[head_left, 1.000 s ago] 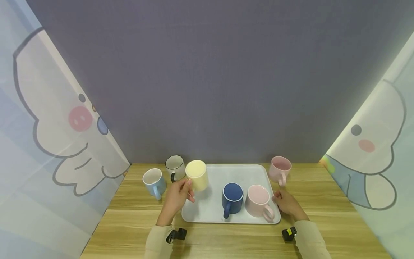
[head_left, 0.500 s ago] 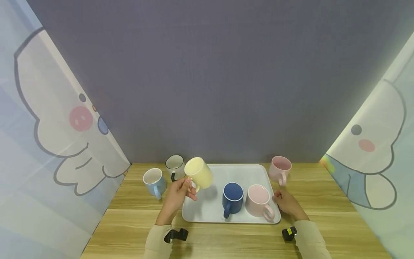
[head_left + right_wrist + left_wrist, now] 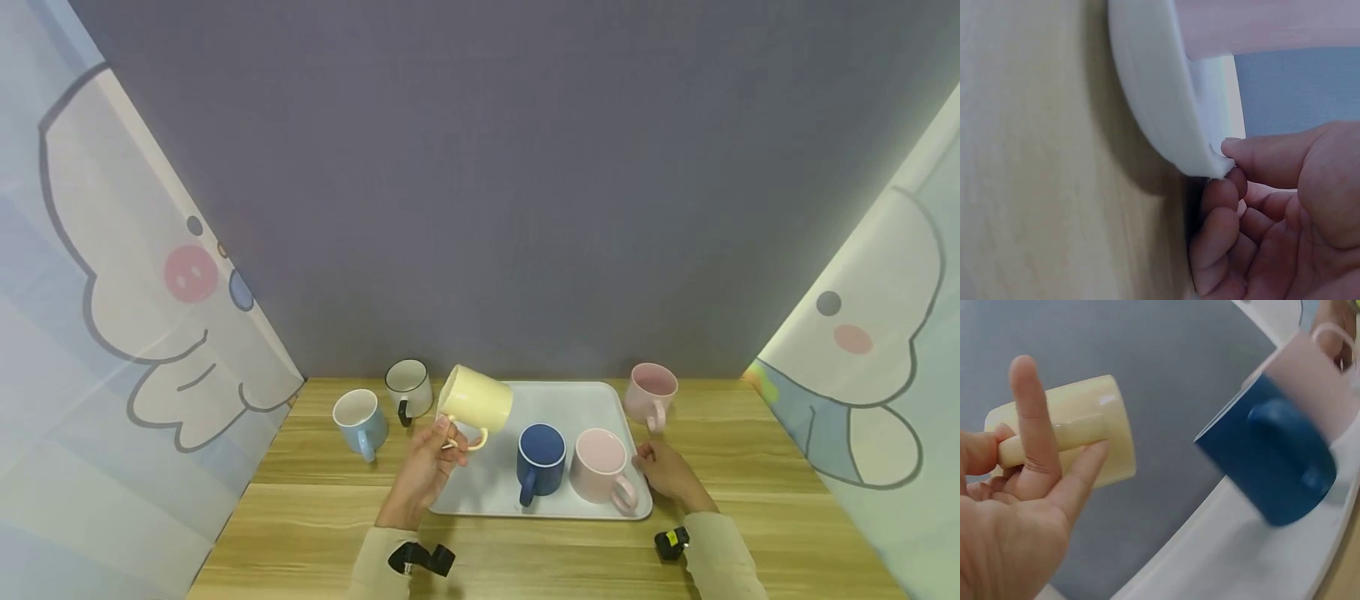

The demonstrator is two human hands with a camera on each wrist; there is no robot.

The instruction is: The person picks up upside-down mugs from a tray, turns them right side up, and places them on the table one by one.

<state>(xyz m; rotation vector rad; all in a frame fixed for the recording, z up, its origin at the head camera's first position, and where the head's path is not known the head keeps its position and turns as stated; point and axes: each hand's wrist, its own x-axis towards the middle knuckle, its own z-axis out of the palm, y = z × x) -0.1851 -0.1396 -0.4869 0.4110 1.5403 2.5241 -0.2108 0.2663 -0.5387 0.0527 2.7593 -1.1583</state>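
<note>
My left hand [image 3: 426, 477] holds a yellow mug [image 3: 483, 400] by its handle, over the left part of a white tray [image 3: 558, 398]. The mug lies tilted on its side, handle downward. In the left wrist view, thumb and fingers pinch the handle while one finger [image 3: 1034, 419] sticks up. On the tray, a dark blue mug [image 3: 542, 462] stands beside a pink mug [image 3: 597, 477], handles toward me. At the tray's right edge my right hand [image 3: 670, 477] pinches the rim [image 3: 1213, 165] between thumb and curled fingers.
A light blue mug [image 3: 362, 423] and a white mug with black rim and handle [image 3: 411, 396] stand on the wooden table [image 3: 315, 517] left of the tray. Another pink mug [image 3: 647, 398] stands behind its right edge. A grey wall [image 3: 480, 208] rises behind.
The yellow mug has turned from upright onto its side and shifted slightly right, my left hand turning with it. The right hand stays at the tray's edge.
</note>
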